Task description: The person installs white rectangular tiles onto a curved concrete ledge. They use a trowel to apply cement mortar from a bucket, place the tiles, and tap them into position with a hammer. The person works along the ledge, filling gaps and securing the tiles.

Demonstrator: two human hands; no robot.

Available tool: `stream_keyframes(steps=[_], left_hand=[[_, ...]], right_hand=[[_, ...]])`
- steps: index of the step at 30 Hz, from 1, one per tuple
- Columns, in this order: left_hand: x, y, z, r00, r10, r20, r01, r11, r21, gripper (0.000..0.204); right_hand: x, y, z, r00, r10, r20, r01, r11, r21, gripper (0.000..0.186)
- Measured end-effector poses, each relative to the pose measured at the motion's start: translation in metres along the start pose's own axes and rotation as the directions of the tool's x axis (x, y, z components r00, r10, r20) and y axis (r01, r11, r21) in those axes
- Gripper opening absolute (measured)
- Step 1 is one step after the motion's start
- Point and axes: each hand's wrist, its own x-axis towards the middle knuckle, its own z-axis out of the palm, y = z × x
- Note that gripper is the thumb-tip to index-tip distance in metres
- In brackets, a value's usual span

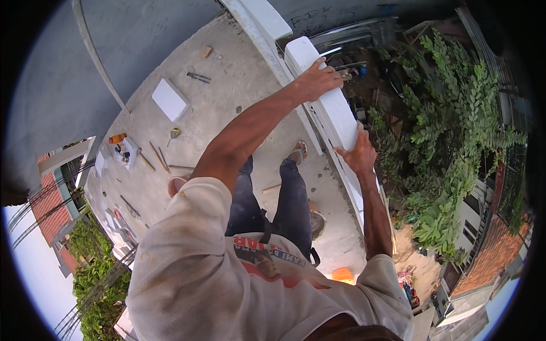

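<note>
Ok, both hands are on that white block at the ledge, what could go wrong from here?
The white block sits on the parapet edge with a drop to trees and rooftops beyond; if the left hand or right hand slips, it could tip outward. Leaning over risks balance, too. Loose sticks and tools on the concrete floor behind could trip a backward step.

The long block [333, 108] lies on top of the parapet wall [267, 42], which runs from twelve o'clock down to four o'clock. The left hand [318, 79] rests on the block's far end at one o'clock; the right hand [358, 154] presses its near end at three o'clock, on the outer side. Trees [455, 136] stand beyond the wall at three o'clock. On the floor [227, 108] inside the wall, a flat slab [169, 99] lies at eleven o'clock, pliers [198, 76] behind it, sticks [156, 158] at nine o'clock
</note>
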Motion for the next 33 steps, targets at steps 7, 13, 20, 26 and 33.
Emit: stream_keyframes(steps=[7,13,20,26,33], left_hand=[[0.002,-0.025,0.009,0.999,-0.019,0.031,0.017,0.999,0.051,0.064],[-0.004,-0.041,0.028,0.999,-0.022,-0.039,0.024,0.999,0.035,0.075],[-0.008,-0.052,0.039,0.999,-0.019,-0.048,0.02,1.0,0.005,0.069],[-0.007,-0.057,0.04,0.997,0.0,-0.077,0.002,1.0,0.024,0.065],[-0.01,-0.056,0.043,0.994,0.007,-0.105,-0.001,0.999,0.055,0.061]], right_hand=[[0.02,-0.007,0.023,1.0,-0.026,-0.008,0.026,0.999,0.022,0.124],[0.031,-0.011,0.035,1.0,-0.015,0.017,0.014,1.0,0.014,0.125],[0.035,-0.017,0.05,0.999,0.013,0.047,-0.014,1.0,0.009,0.123],[0.038,-0.017,0.054,1.0,-0.004,0.028,0.003,1.0,0.011,0.122],[0.038,-0.018,0.053,0.999,-0.002,0.043,0.002,1.0,0.002,0.12]])
